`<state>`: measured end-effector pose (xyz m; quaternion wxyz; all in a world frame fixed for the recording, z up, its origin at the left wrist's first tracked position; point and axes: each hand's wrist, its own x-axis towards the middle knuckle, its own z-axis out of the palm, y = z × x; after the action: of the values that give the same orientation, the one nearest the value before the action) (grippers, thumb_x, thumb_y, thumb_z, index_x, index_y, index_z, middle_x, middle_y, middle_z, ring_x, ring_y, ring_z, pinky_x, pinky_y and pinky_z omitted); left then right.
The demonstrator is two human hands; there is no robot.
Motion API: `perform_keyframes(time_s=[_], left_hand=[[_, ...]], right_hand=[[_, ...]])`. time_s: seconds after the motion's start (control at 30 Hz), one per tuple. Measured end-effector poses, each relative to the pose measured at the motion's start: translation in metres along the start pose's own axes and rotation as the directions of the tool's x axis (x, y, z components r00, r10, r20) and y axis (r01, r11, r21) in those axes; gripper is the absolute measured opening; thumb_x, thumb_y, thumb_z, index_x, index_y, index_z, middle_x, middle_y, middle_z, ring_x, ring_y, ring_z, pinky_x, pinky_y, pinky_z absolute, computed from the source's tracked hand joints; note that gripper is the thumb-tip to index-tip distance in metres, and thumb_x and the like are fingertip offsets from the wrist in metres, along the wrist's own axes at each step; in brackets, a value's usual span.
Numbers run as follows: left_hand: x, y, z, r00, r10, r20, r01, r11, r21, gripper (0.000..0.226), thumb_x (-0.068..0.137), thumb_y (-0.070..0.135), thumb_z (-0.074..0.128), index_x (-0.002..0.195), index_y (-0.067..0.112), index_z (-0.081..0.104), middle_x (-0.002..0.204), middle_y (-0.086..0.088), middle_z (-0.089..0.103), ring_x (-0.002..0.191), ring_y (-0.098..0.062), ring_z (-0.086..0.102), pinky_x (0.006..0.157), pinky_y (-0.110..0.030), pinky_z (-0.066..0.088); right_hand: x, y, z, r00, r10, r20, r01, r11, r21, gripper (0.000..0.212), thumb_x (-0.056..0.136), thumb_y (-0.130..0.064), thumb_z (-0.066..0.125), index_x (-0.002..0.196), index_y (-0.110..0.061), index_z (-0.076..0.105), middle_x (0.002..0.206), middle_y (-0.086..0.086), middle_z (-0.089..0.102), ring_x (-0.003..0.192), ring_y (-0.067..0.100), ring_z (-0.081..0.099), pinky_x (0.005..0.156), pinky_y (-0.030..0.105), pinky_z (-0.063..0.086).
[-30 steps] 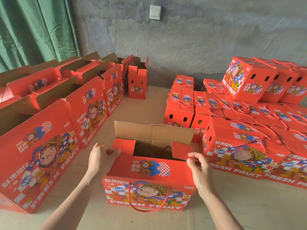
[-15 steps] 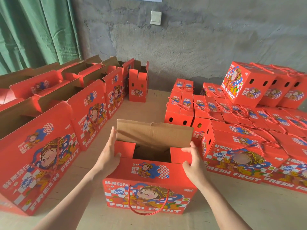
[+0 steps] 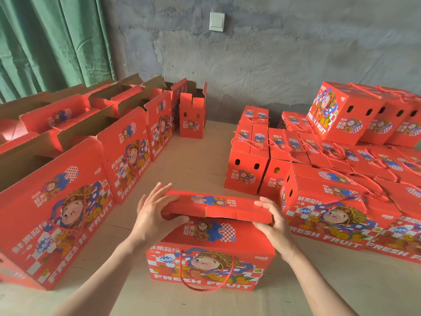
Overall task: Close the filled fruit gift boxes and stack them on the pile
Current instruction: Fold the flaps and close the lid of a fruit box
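Hands: both forearms enter from the bottom edge and converge on the gift box (image 3: 209,254) at lower centre. The left hand (image 3: 157,215) is at the left end of the lid flap (image 3: 216,206), its fingers straight and spread behind that end and its thumb hooked under the front lip. The right hand (image 3: 271,222) pinches the right end, fingers on top and thumb beneath. The flap lies nearly flat over the box top, with a slim gap showing under its front edge. A rope handle (image 3: 205,279) hangs down the front face.

Edges and room: the box stands alone on the board surface (image 3: 200,156). A bare strip runs from it up to the grey wall (image 3: 273,65). The pile of closed boxes (image 3: 330,201) sits just beside the box's right end, and the open boxes (image 3: 127,153) line the left.

Counts:
- Hands: 2.
- Box being handled: 1.
- Open boxes in the near left row: at least 5, with more behind that I cannot count.
- Pile's upper layer, upper right of the frame: 3 visible.
- Pile's lower layer: many, exact number not readable.
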<state>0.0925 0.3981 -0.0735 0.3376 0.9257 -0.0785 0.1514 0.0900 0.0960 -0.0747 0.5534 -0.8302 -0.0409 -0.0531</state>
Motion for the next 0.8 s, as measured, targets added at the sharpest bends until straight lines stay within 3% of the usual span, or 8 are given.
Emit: perform_keyframes(time_s=[0.07, 0.13, 0.23, 0.33, 0.43, 0.53, 0.67, 0.8], left_hand=[[0.001, 0.001, 0.002, 0.999, -0.042, 0.0, 0.042, 0.998, 0.047, 0.079, 0.061, 0.077, 0.052, 0.119, 0.025, 0.063, 0.145, 0.008, 0.04, 0.143, -0.014, 0.02, 0.117, -0.046, 0.009], [0.003, 0.002, 0.004, 0.998, -0.062, -0.018, 0.064, 0.993, 0.104, 0.081, 0.061, 0.083, 0.048, 0.117, 0.026, 0.062, 0.141, 0.006, 0.047, 0.142, -0.017, 0.025, 0.116, -0.045, 0.01], [0.004, 0.001, 0.008, 1.0, -0.02, -0.007, 0.021, 0.968, 0.25, 0.061, 0.073, 0.073, 0.055, 0.115, 0.028, 0.059, 0.14, 0.007, 0.048, 0.144, -0.02, 0.019, 0.113, -0.05, -0.009], [0.013, 0.003, 0.005, 0.995, 0.009, 0.095, -0.043, 0.93, 0.365, 0.054, 0.078, 0.068, 0.053, 0.113, 0.027, 0.053, 0.145, 0.006, 0.042, 0.146, -0.019, 0.01, 0.107, -0.05, -0.024], [0.032, 0.007, -0.003, 0.953, 0.029, 0.3, -0.16, 0.893, 0.42, 0.053, 0.081, 0.068, 0.05, 0.111, 0.024, 0.044, 0.136, 0.005, 0.048, 0.143, -0.017, 0.022, 0.11, -0.054, -0.016], [0.049, 0.016, -0.003, 0.887, 0.017, 0.462, -0.212, 0.902, 0.376, 0.058, 0.079, 0.072, 0.048, 0.107, 0.022, 0.039, 0.112, 0.006, 0.056, 0.119, -0.017, 0.05, 0.117, -0.05, 0.003], [0.058, 0.031, 0.013, 0.839, 0.015, 0.544, -0.324, 0.817, 0.477, 0.099, 0.066, 0.088, 0.029, 0.142, 0.024, 0.027, 0.13, -0.005, 0.05, 0.123, -0.025, 0.047, 0.113, -0.043, 0.02], [0.062, 0.03, 0.018, 0.847, 0.087, 0.524, -0.386, 0.779, 0.494, 0.108, 0.055, 0.092, 0.009, 0.147, 0.035, 0.02, 0.126, -0.007, 0.049, 0.118, -0.026, 0.049, 0.098, -0.036, 0.038]], right_hand=[[0.0, -0.002, -0.014, 0.978, 0.04, 0.204, -0.025, 0.997, -0.075, 0.057, 0.073, -0.021, 0.078, 0.122, -0.026, 0.05, 0.146, -0.009, 0.03, 0.135, 0.005, 0.025, 0.108, 0.023, 0.018], [0.005, -0.007, -0.025, 0.947, 0.079, 0.311, -0.015, 0.979, -0.202, 0.062, 0.074, -0.044, 0.076, 0.126, -0.037, 0.045, 0.152, -0.012, 0.018, 0.139, 0.003, 0.016, 0.113, 0.029, 0.016], [0.02, -0.019, -0.024, 0.96, 0.002, 0.282, 0.135, 0.873, -0.468, 0.051, 0.088, -0.051, 0.053, 0.136, -0.045, 0.038, 0.158, -0.009, 0.01, 0.145, 0.007, 0.002, 0.119, 0.042, 0.01], [0.034, -0.031, -0.009, 0.912, 0.069, 0.405, 0.245, 0.7, -0.671, 0.053, 0.092, -0.061, 0.035, 0.142, -0.054, 0.019, 0.16, -0.003, 0.003, 0.147, 0.015, -0.002, 0.118, 0.042, 0.001], [0.045, -0.04, 0.007, 0.854, 0.189, 0.485, 0.302, 0.578, -0.758, 0.061, 0.088, -0.07, 0.032, 0.143, -0.055, 0.011, 0.159, 0.006, 0.008, 0.147, 0.023, 0.006, 0.116, 0.04, 0.003], [0.051, -0.043, 0.01, 0.839, 0.193, 0.509, 0.368, 0.488, -0.791, 0.066, 0.084, -0.075, 0.031, 0.143, -0.056, 0.009, 0.149, 0.008, 0.03, 0.137, 0.028, 0.029, 0.103, 0.034, 0.026], [0.049, -0.039, 0.008, 0.832, 0.156, 0.532, 0.433, 0.417, -0.799, 0.081, 0.069, -0.084, 0.011, 0.144, -0.054, 0.003, 0.146, 0.01, 0.033, 0.135, 0.03, 0.032, 0.103, 0.039, 0.031], [0.047, -0.034, 0.011, 0.833, 0.076, 0.547, 0.487, 0.367, -0.793, 0.085, 0.066, -0.081, 0.001, 0.145, -0.051, 0.001, 0.14, 0.012, 0.037, 0.131, 0.03, 0.036, 0.103, 0.04, 0.033]])
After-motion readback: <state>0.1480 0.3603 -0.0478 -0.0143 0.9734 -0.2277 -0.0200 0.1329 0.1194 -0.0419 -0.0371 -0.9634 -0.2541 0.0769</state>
